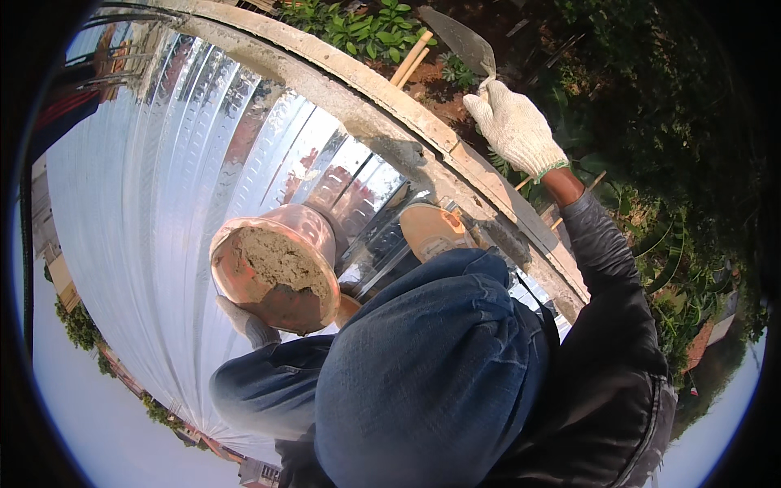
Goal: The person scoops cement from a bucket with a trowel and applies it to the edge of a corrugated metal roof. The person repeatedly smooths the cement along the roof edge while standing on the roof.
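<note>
My right hand (pixel 517 130), in a white knit glove with a green cuff, is stretched out past the wall edge. Its fingers are closed round the handle of a trowel (pixel 464 41), whose grey blade points up and to the left over the greenery. A bucket (pixel 313 228), pinkish and smeared with mortar, sits tilted towards me at the left of my knees. Grey-brown mortar (pixel 281 256) lies inside it, mostly on the far side. My gloved left hand (pixel 244 324) grips the bucket low on its near-left side; part of its fingers is hidden behind the bucket.
Shiny corrugated metal roofing (pixel 146 203) spreads to the left and under me. A rough mortar-topped wall edge (pixel 390 98) curves from far left to near right. Beyond it the ground drops to plants (pixel 358 28) and two wooden poles (pixel 411 58). My shoe (pixel 431 230) rests by the edge.
</note>
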`<state>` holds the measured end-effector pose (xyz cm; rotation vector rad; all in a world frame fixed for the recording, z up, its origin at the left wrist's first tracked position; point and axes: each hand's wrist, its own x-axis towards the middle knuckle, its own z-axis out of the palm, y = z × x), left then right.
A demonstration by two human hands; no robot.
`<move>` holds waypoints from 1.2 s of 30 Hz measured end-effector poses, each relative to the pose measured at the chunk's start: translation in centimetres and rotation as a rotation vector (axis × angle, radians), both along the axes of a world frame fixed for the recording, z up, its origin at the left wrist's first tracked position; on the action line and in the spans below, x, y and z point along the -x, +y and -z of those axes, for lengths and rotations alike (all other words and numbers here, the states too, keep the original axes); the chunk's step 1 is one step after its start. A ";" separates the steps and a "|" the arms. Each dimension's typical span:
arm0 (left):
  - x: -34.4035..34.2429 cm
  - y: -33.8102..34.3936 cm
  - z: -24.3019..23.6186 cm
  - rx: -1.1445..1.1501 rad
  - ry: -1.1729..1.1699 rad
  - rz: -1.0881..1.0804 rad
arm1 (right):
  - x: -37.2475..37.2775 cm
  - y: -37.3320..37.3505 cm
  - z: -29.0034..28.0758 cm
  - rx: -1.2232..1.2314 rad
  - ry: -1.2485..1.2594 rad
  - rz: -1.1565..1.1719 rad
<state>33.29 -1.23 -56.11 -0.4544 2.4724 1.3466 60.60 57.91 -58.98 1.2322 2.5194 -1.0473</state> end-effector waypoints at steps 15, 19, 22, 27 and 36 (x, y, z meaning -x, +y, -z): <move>6.3 0.4 -4.6 0.176 -0.241 0.415 | -11.3 -10.2 -1.2 0.317 0.042 0.060; 8.1 1.5 -4.8 0.212 -0.309 0.504 | -12.6 -10.6 -1.2 0.300 0.020 0.096; 8.9 1.8 -5.3 0.235 -0.339 0.545 | -13.8 -10.6 -0.8 0.325 -0.050 0.095; 10.7 2.8 -5.5 0.257 -0.400 0.632 | -14.2 -11.5 -1.8 0.318 -0.072 0.095; 9.3 2.3 -5.6 0.293 -0.332 0.522 | -6.6 -13.4 -0.2 0.328 0.240 0.002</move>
